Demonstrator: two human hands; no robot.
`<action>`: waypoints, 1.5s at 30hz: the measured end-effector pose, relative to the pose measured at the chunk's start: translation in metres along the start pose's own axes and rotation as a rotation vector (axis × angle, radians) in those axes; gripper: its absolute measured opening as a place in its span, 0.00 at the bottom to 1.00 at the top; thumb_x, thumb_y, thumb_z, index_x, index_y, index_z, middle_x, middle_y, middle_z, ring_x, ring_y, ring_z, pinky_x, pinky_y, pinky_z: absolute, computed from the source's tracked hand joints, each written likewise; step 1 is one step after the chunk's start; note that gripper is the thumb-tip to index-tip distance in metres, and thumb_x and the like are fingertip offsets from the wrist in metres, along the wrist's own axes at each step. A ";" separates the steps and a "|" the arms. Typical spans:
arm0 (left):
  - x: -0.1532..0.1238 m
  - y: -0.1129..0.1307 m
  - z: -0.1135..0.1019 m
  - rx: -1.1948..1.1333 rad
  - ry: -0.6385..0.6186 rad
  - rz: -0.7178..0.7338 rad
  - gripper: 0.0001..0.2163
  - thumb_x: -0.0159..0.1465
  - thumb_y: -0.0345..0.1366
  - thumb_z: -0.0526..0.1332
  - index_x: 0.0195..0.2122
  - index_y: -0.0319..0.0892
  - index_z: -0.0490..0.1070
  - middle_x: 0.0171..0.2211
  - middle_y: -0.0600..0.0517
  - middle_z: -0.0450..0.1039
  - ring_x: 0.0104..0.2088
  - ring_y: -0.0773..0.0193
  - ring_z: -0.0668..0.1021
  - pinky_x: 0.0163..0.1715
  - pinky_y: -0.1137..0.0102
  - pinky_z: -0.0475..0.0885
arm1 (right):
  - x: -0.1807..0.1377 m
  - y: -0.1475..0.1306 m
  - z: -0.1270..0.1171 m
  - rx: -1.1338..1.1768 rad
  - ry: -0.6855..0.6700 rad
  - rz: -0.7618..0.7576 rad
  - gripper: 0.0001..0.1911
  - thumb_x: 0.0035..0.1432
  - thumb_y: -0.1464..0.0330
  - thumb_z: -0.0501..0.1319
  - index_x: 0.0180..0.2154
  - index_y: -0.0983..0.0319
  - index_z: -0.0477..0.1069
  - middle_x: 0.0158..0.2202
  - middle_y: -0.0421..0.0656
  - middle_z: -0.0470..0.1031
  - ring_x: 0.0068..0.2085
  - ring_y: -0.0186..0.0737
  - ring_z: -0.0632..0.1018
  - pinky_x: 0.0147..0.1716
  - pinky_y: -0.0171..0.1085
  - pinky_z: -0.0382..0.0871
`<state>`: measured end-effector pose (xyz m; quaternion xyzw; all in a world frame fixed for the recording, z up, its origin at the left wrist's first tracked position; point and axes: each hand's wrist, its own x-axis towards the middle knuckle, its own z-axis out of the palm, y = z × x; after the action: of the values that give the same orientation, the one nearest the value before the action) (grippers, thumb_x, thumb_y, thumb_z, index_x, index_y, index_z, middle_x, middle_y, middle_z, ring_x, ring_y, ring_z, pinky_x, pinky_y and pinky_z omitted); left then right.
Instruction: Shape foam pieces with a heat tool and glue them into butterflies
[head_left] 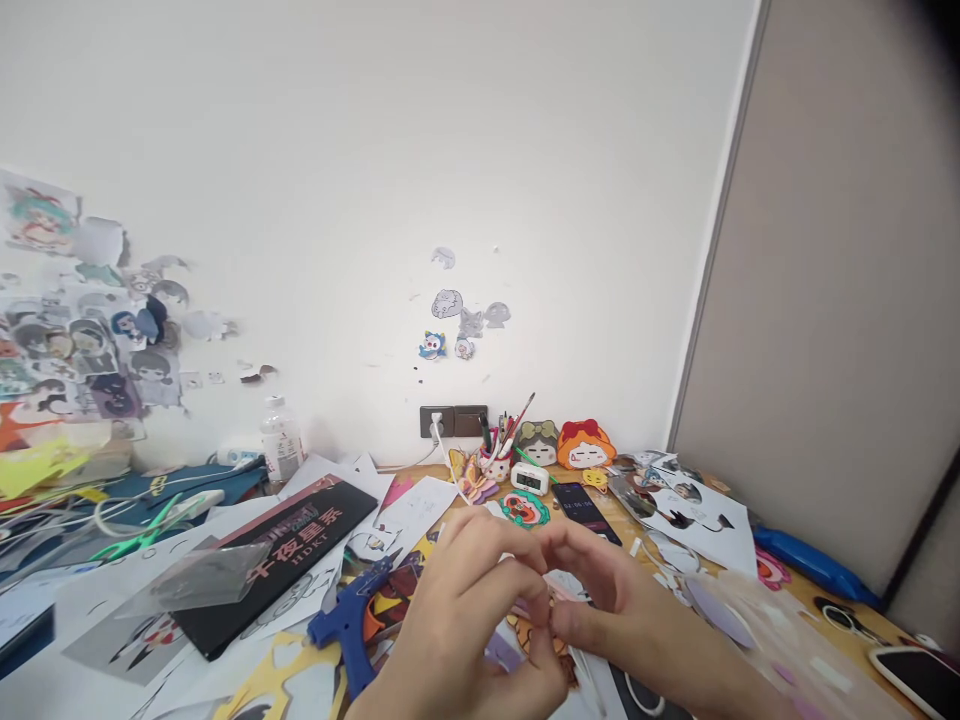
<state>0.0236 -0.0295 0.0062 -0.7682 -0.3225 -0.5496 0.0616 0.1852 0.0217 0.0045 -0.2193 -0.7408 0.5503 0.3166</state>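
Note:
My left hand [476, 610] and my right hand [619, 605] meet low in the middle of the view, fingers bent and tips nearly touching. Both look closed in a pinch, but whatever sits between the fingertips is hidden or too small to make out. Under and behind the fingers shows an orange cartoon paper cutout [525, 632], partly covered. A blue hot glue gun [341, 625] lies just left of my left hand. Beyond the hands is a phone [586, 513] showing digits, near a green-edged cartoon cutout [525, 508].
A black folder-like board [300, 530] with a clear plastic bag [206, 577] lies left, near green-handled scissors [146, 530] and a bottle [281, 442]. At the back stand a pen cup [495, 463] and a small white clock [530, 479]. Loose paper [724, 520] and scissors [847, 620] lie right.

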 end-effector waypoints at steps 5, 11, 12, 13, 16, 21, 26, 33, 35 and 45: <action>0.000 -0.003 -0.007 -0.050 -0.092 -0.107 0.10 0.54 0.20 0.54 0.29 0.43 0.62 0.33 0.53 0.68 0.34 0.67 0.71 0.35 0.71 0.67 | 0.002 0.001 0.000 0.176 -0.032 0.018 0.13 0.55 0.62 0.63 0.39 0.60 0.65 0.38 0.41 0.68 0.43 0.35 0.70 0.44 0.37 0.63; -0.001 -0.009 -0.012 -0.032 -0.295 -0.261 0.05 0.61 0.29 0.54 0.36 0.46 0.64 0.34 0.55 0.71 0.32 0.68 0.73 0.33 0.75 0.67 | -0.001 0.001 -0.006 0.199 0.018 0.038 0.15 0.53 0.63 0.64 0.40 0.61 0.65 0.40 0.41 0.68 0.44 0.34 0.70 0.45 0.36 0.63; 0.000 -0.009 -0.012 -0.026 -0.343 -0.281 0.04 0.62 0.30 0.53 0.35 0.46 0.64 0.34 0.54 0.71 0.33 0.68 0.73 0.30 0.76 0.66 | 0.000 0.000 -0.006 0.195 0.026 0.049 0.15 0.53 0.62 0.64 0.40 0.60 0.64 0.39 0.41 0.68 0.43 0.33 0.70 0.44 0.35 0.64; 0.000 -0.010 -0.012 -0.024 -0.383 -0.304 0.04 0.63 0.32 0.52 0.34 0.46 0.64 0.34 0.54 0.71 0.33 0.68 0.73 0.27 0.77 0.64 | 0.000 0.000 -0.007 0.186 0.026 0.062 0.15 0.54 0.60 0.62 0.40 0.60 0.64 0.38 0.40 0.68 0.41 0.32 0.71 0.42 0.34 0.65; 0.001 -0.013 -0.011 -0.044 -0.426 -0.430 0.06 0.64 0.37 0.51 0.33 0.45 0.66 0.32 0.53 0.72 0.32 0.67 0.74 0.22 0.78 0.62 | 0.005 0.000 -0.010 0.042 0.020 0.073 0.16 0.59 0.55 0.55 0.42 0.59 0.64 0.33 0.39 0.69 0.36 0.32 0.73 0.37 0.34 0.67; -0.001 -0.028 -0.009 -0.190 -0.326 -0.723 0.11 0.63 0.47 0.51 0.34 0.46 0.64 0.28 0.55 0.72 0.32 0.65 0.75 0.24 0.77 0.65 | 0.013 0.025 -0.026 -0.791 -0.014 0.277 0.22 0.60 0.51 0.48 0.47 0.57 0.65 0.41 0.43 0.74 0.41 0.41 0.75 0.38 0.38 0.66; -0.003 -0.048 -0.005 -0.293 -0.196 -0.806 0.14 0.61 0.50 0.53 0.38 0.45 0.61 0.29 0.54 0.73 0.29 0.65 0.77 0.24 0.76 0.66 | 0.021 0.079 -0.037 -1.215 -0.122 0.640 0.26 0.42 0.57 0.64 0.42 0.67 0.71 0.38 0.57 0.76 0.40 0.61 0.76 0.38 0.51 0.66; -0.003 -0.053 -0.004 -0.410 -0.110 -0.855 0.15 0.60 0.51 0.54 0.39 0.45 0.59 0.27 0.54 0.75 0.32 0.61 0.79 0.22 0.78 0.65 | 0.028 0.079 -0.043 -1.161 -0.100 0.548 0.27 0.43 0.58 0.65 0.44 0.67 0.71 0.40 0.56 0.76 0.42 0.60 0.76 0.38 0.49 0.68; -0.003 -0.052 -0.003 -0.431 -0.108 -0.874 0.14 0.61 0.50 0.54 0.39 0.46 0.59 0.28 0.54 0.76 0.33 0.62 0.79 0.27 0.76 0.68 | 0.026 0.058 -0.040 -1.051 -0.001 0.380 0.23 0.55 0.57 0.55 0.50 0.61 0.66 0.44 0.49 0.74 0.45 0.48 0.75 0.42 0.43 0.67; -0.007 -0.035 0.010 -0.341 -0.242 -0.781 0.11 0.64 0.48 0.49 0.39 0.48 0.57 0.29 0.53 0.76 0.35 0.61 0.78 0.31 0.73 0.68 | 0.007 0.012 0.002 -0.607 0.520 -0.261 0.08 0.53 0.68 0.61 0.38 0.57 0.70 0.28 0.35 0.72 0.29 0.32 0.72 0.33 0.32 0.66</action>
<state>0.0104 -0.0007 -0.0124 -0.6466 -0.4981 -0.4833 -0.3167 0.1785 0.0292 -0.0057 -0.3387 -0.7863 0.1886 0.4811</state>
